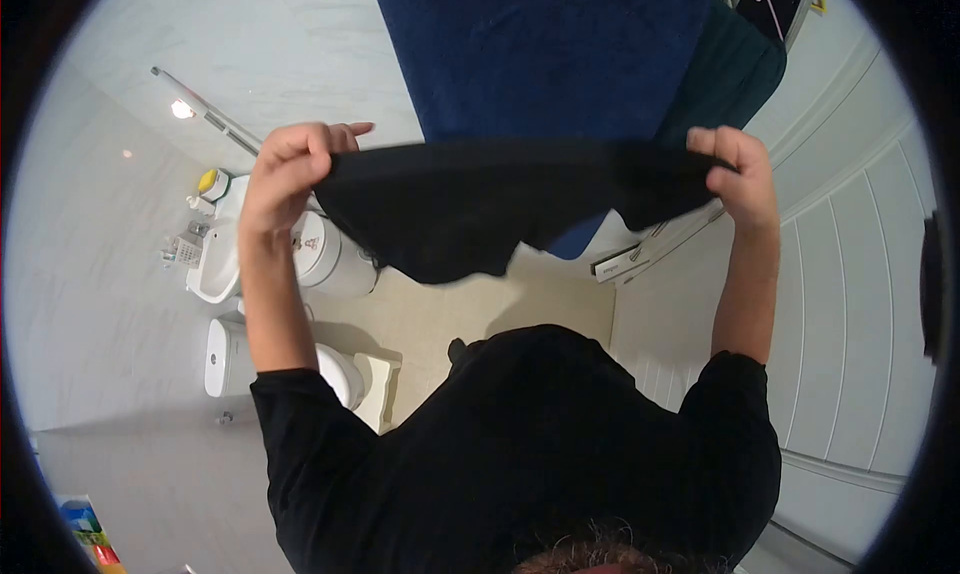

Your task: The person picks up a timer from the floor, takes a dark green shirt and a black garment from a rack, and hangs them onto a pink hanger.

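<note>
A black garment [470,199] is stretched between my two hands in front of my chest. Its upper edge runs nearly straight, while the lower edge hangs unevenly; its exact kind does not show. My left hand [290,169] pinches one end between thumb and fingers, with a finger sticking out. At the other end, the fingers of my right hand [735,169] are closed on the cloth. Behind the garment hangs a large dark blue towel [545,54], partly covered by it. A dark green towel [735,69] hangs beside the blue one, near my right hand.
On the left are a washbasin [215,264], a white lidded bin [345,264], a toilet tank [220,357] and a cream stool [375,389]. A metal rail [205,109] sticks out from the left wall. Pale panelled doors [840,304] stand on the right. Hangers [765,4] show at the top right.
</note>
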A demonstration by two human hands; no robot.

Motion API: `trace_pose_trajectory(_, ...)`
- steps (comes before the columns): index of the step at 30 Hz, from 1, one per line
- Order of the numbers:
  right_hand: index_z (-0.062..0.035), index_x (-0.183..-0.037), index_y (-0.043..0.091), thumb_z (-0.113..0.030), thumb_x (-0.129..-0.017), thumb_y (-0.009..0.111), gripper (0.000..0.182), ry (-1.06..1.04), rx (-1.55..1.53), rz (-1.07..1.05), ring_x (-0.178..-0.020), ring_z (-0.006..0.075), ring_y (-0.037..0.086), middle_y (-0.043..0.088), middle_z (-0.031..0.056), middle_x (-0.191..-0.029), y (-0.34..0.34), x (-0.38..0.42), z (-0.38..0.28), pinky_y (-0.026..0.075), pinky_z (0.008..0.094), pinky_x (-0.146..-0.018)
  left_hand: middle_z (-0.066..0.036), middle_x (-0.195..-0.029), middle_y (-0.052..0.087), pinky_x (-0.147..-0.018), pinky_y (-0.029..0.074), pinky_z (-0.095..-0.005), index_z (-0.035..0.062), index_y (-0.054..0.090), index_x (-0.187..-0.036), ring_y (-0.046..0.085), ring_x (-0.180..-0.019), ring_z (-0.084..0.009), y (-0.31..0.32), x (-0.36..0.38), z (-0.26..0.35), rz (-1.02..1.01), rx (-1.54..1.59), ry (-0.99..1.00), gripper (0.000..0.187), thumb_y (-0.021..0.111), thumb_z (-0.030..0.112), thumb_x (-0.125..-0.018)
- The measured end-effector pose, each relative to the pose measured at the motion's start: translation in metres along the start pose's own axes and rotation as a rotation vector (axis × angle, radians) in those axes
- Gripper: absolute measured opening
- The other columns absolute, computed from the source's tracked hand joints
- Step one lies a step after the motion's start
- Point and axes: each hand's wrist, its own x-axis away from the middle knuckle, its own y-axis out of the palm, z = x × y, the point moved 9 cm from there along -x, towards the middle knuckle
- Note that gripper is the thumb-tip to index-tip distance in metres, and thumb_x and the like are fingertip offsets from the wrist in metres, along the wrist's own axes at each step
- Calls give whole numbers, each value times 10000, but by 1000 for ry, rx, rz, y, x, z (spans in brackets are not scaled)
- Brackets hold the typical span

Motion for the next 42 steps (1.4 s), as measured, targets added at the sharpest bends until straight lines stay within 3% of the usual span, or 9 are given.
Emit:
trace_pose_trajectory(3,-96,-683,363,-131,-819,842,499,-138,-11,-223,-651,167,379,383,12,-639,29,-4,-44,291,319,-583,-35,-753,556,-1209,189,-604,74,492,-712,621,-928,-252,30,-3,45,-37,-834,-113,321,772,199,-805)
trace_pose_trajectory(5,-89,-684,403,-167,-801,852,470,34,568,-325,-631,217,424,443,48,-655,53,-6,-50,312,343,-581,-44,-789,615,-1210,173,-629,53,528,-711,646,-1004,-265,58,-6,54,-85,-1179,-85,305,786,188,-799)
trace_pose_trajectory(9,-79,-712,464,-180,-783,852,406,-175,1016,89,-634,241,464,497,69,-701,12,0,-131,347,352,-585,-74,-940,698,-1192,224,-621,35,585,-679,667,-1012,-317,31,4,122,-28,-1056,92,293,796,205,-792)
trace_pose_trajectory(17,-51,-803,538,-49,-746,833,300,-268,739,195,-764,227,530,526,52,-790,-9,12,-144,417,344,-693,-99,-903,674,-1157,330,-603,41,536,-723,659,-889,-219,7,3,109,191,-804,166,281,806,78,-793)
trace_pose_trajectory(23,-38,-836,558,35,-757,817,280,-150,627,166,-820,191,565,558,53,-867,10,-12,-119,498,330,-814,-77,-943,625,-717,451,-234,40,489,-916,541,-777,-105,30,2,85,326,-396,44,255,711,-81,-884)
trace_pose_trajectory(27,-44,-898,580,-4,-864,746,174,-50,541,194,-833,119,572,561,30,-920,-6,-41,-116,471,278,-763,-36,-892,567,-751,429,-250,19,516,-974,514,-819,-105,51,-30,97,443,-336,178,91,565,-52,-947)
trace_pose_trajectory(33,4,-1103,646,-159,-914,677,252,-279,869,629,-965,232,657,661,126,-1025,-87,-118,-145,527,330,-823,-61,-808,572,-739,425,-301,-20,578,-828,535,-795,-141,57,-107,118,295,-531,301,135,478,32,-903)
trace_pose_trajectory(39,30,-1317,533,-224,-925,606,473,55,1113,636,-1075,406,661,695,251,-1107,-111,-187,-123,530,480,-899,-191,-883,702,-687,504,-448,-4,656,-1137,665,-765,-349,16,-196,123,631,-1120,306,277,577,175,-941)
trace_pose_trajectory(42,25,-1281,572,-273,-917,633,475,-318,1479,835,-1058,390,678,711,252,-1067,-100,-185,-155,536,486,-915,-200,-967,718,-746,524,-492,42,636,-1255,684,-869,-389,-7,-222,112,743,-1375,328,385,648,271,-946)
